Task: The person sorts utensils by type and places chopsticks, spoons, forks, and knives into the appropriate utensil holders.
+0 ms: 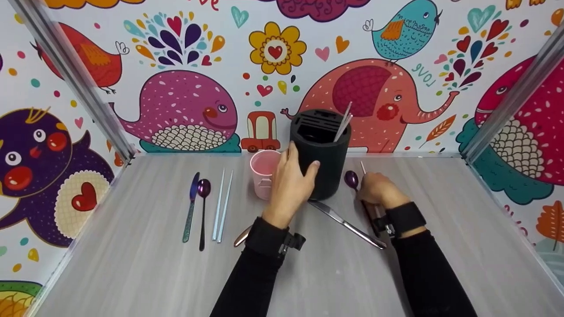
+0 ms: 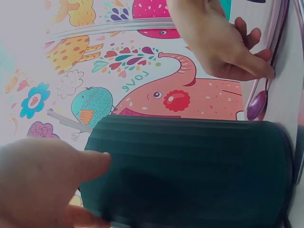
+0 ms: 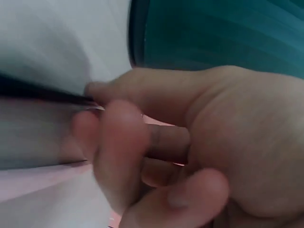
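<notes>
My left hand (image 1: 293, 180) grips a black cylindrical utensil holder (image 1: 324, 171) from its left, thumb on the front wall. The holder stands upright, with pale thin sticks (image 1: 345, 123) poking out at the right of its slotted top. To its right my right hand (image 1: 381, 191) pinches a spoon with a purple bowl (image 1: 351, 179) by its dark handle (image 3: 42, 92), just behind the bowl. The bowl points towards the back wall. A pale chopstick (image 1: 362, 167) lies alongside, partly hidden by that hand. The left wrist view shows the holder's ribbed wall (image 2: 190, 171) close up.
A pink mug (image 1: 260, 182) stands behind my left wrist. Left of it lie a dark-blue knife (image 1: 191, 211), another purple spoon (image 1: 203, 207) and light-blue chopsticks (image 1: 223, 207). A silver knife (image 1: 348, 224) lies before the holder; a copper-coloured handle (image 1: 242, 236) shows beside my left wrist.
</notes>
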A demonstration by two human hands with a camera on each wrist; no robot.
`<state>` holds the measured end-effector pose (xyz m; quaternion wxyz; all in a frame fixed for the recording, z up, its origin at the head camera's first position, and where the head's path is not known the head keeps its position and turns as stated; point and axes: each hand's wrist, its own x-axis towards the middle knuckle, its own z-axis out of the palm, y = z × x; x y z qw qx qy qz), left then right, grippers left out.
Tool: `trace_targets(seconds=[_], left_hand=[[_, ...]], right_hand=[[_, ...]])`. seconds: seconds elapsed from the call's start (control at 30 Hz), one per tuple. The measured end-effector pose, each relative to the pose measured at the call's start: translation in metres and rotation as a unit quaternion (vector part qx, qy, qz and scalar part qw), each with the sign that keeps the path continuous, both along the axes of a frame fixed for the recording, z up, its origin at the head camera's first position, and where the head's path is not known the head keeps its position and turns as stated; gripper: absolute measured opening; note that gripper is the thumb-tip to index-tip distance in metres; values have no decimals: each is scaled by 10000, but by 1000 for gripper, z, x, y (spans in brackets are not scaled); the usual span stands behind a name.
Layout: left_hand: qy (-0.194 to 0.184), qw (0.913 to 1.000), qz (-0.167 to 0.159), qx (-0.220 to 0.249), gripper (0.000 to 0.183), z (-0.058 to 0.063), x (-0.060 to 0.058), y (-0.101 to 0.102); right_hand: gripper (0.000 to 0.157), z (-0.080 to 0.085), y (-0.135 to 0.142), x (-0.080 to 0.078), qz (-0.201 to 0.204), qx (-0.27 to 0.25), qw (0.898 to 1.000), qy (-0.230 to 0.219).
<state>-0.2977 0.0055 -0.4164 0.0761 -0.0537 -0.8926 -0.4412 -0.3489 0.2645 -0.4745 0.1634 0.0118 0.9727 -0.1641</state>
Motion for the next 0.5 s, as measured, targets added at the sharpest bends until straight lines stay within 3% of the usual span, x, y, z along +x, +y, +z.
trace_targets(seconds=[0.13,0.23,0.37,0.5], left_hand=[[-19,10000,-6,-32,83,1,0,1],[-21,10000,-14,-22,84,1,1,1],[54,10000,-6,-47,83,1,1,0],[106,9999,-6,-53,83,1,2,-1]], right_hand=[[14,-3,-1,-2,-332,-504,9978,-263],[17,-2,-2,-2,-400,-773,9960,-188],[20,1,-3,-2,-310,-1073,9935,216],[19,4,-2,-2,-344,-1682,9822,762]])
